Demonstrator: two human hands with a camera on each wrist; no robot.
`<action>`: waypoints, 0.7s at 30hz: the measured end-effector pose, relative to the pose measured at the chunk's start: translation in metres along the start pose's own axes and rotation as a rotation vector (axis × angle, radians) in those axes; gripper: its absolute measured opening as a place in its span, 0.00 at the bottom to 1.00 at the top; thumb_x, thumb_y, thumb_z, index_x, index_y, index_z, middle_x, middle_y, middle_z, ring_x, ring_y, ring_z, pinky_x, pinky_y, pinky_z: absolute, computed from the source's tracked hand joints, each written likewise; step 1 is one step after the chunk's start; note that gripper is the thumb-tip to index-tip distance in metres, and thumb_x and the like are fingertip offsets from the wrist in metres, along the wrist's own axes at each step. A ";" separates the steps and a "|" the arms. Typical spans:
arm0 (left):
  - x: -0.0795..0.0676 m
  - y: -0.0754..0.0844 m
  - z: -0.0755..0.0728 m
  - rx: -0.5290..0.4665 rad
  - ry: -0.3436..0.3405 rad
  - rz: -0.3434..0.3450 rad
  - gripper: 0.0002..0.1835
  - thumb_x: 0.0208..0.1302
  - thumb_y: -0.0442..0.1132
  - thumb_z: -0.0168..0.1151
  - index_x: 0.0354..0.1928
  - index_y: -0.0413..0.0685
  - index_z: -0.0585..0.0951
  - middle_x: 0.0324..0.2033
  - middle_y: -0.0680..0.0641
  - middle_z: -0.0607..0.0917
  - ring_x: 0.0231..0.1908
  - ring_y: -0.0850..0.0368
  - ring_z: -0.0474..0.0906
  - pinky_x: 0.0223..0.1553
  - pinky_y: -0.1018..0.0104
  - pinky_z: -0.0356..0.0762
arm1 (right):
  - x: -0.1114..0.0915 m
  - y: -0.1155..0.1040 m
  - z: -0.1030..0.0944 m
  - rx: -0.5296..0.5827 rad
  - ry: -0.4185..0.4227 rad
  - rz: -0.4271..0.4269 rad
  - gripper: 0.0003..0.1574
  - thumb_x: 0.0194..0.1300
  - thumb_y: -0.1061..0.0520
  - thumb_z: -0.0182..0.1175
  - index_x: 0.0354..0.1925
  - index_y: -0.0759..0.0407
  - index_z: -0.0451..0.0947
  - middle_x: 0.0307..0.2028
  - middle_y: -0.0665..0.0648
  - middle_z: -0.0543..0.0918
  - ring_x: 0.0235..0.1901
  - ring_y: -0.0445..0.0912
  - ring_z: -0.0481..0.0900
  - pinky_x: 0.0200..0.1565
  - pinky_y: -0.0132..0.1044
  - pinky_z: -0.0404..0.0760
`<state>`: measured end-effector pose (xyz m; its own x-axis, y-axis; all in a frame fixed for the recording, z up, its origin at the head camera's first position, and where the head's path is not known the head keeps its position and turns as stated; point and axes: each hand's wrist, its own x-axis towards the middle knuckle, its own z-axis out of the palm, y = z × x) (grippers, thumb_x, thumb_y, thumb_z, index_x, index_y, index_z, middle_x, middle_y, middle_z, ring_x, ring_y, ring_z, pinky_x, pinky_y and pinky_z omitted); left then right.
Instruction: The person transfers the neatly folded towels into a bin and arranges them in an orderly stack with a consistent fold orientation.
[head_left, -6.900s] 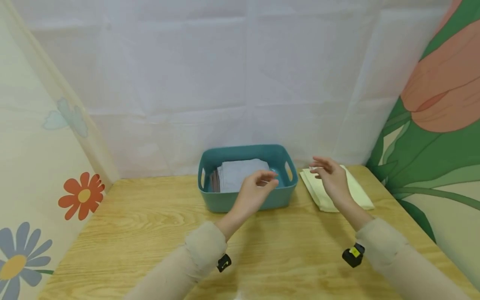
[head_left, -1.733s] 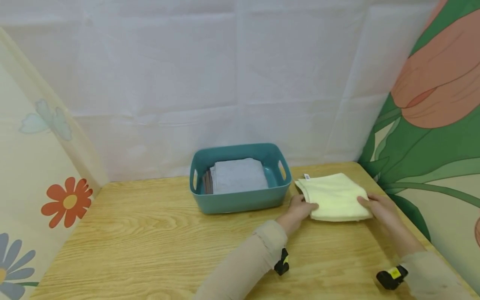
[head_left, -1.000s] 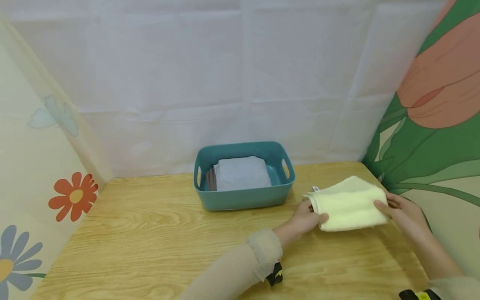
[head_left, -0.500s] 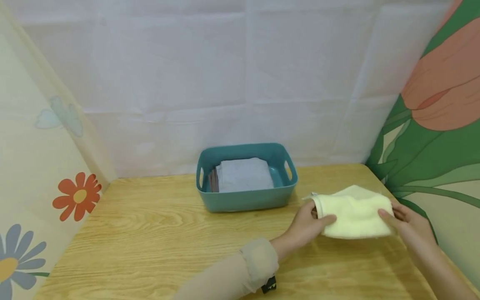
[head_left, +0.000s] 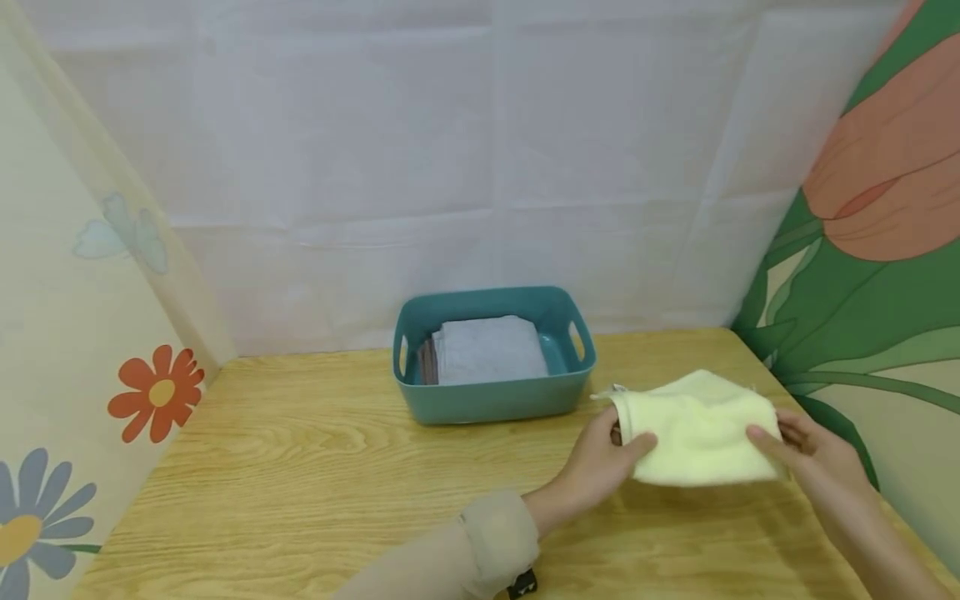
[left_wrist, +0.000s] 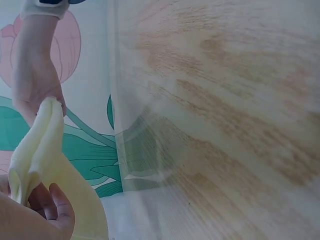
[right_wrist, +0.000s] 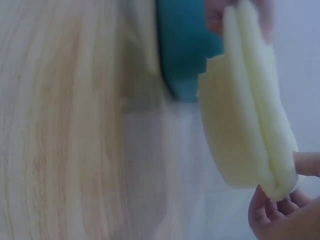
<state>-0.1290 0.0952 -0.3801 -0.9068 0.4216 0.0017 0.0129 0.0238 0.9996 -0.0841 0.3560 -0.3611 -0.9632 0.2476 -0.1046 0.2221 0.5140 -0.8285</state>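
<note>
A folded pale yellow towel (head_left: 701,437) hangs between both hands above the right side of the table, its front edge raised and its far part drooping behind. My left hand (head_left: 600,462) grips the towel's left end, thumb on top and fingers underneath. On the opposite end my right hand (head_left: 821,458) pinches it the same way. The right wrist view shows the towel (right_wrist: 245,115) from below as thick folded layers, with the right hand (right_wrist: 287,212) at its near end. In the left wrist view the left hand's fingers (left_wrist: 61,206) curl under the towel (left_wrist: 42,140).
A teal basket (head_left: 495,402) with cutout handles stands at the back of the wooden table (head_left: 300,467). Inside lie a folded light grey cloth (head_left: 491,350) and a narrow brownish folded cloth (head_left: 428,362). A white sheet (head_left: 360,167) hangs behind, with flower-printed panels either side.
Earlier the towel lay flat right of the basket with both hands hovering. Both hands have since gripped its ends, lifted it and brought it nearer; in the last half second it shifted slightly left.
</note>
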 end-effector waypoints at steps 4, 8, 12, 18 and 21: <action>-0.004 -0.003 -0.003 -0.027 -0.011 0.000 0.13 0.69 0.40 0.62 0.54 0.50 0.77 0.35 0.57 0.79 0.33 0.66 0.78 0.34 0.72 0.80 | -0.004 -0.002 0.002 -0.012 -0.012 -0.004 0.47 0.72 0.44 0.58 0.71 0.76 0.54 0.44 0.27 0.71 0.37 0.15 0.66 0.34 0.18 0.71; -0.008 -0.005 -0.008 -0.071 -0.014 -0.009 0.14 0.69 0.38 0.62 0.55 0.50 0.77 0.37 0.56 0.80 0.35 0.65 0.78 0.36 0.71 0.81 | -0.008 -0.006 0.005 -0.053 -0.024 0.022 0.48 0.73 0.41 0.55 0.72 0.73 0.54 0.59 0.47 0.74 0.43 0.19 0.67 0.35 0.17 0.70; -0.014 -0.008 -0.014 -0.140 -0.045 -0.013 0.15 0.70 0.37 0.61 0.57 0.49 0.77 0.40 0.55 0.81 0.37 0.63 0.80 0.38 0.69 0.82 | -0.012 -0.009 0.011 -0.013 -0.012 0.024 0.43 0.74 0.41 0.54 0.70 0.70 0.60 0.55 0.38 0.76 0.44 0.22 0.68 0.35 0.18 0.71; -0.029 -0.013 -0.026 -0.221 -0.065 -0.024 0.18 0.70 0.36 0.60 0.60 0.46 0.76 0.44 0.52 0.82 0.41 0.60 0.81 0.41 0.67 0.82 | -0.017 -0.019 0.022 0.039 -0.017 0.056 0.46 0.72 0.40 0.56 0.69 0.73 0.59 0.43 0.29 0.71 0.36 0.22 0.71 0.35 0.22 0.75; -0.034 -0.014 -0.031 -0.233 -0.084 -0.026 0.19 0.71 0.36 0.59 0.62 0.44 0.74 0.46 0.50 0.81 0.43 0.58 0.81 0.43 0.66 0.82 | -0.020 -0.021 0.027 0.053 -0.014 0.059 0.46 0.72 0.40 0.57 0.69 0.73 0.59 0.43 0.31 0.73 0.37 0.21 0.71 0.36 0.21 0.75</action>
<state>-0.1112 0.0523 -0.3936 -0.8672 0.4977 -0.0166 -0.1165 -0.1703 0.9785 -0.0740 0.3181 -0.3568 -0.9508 0.2642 -0.1619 0.2708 0.4545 -0.8486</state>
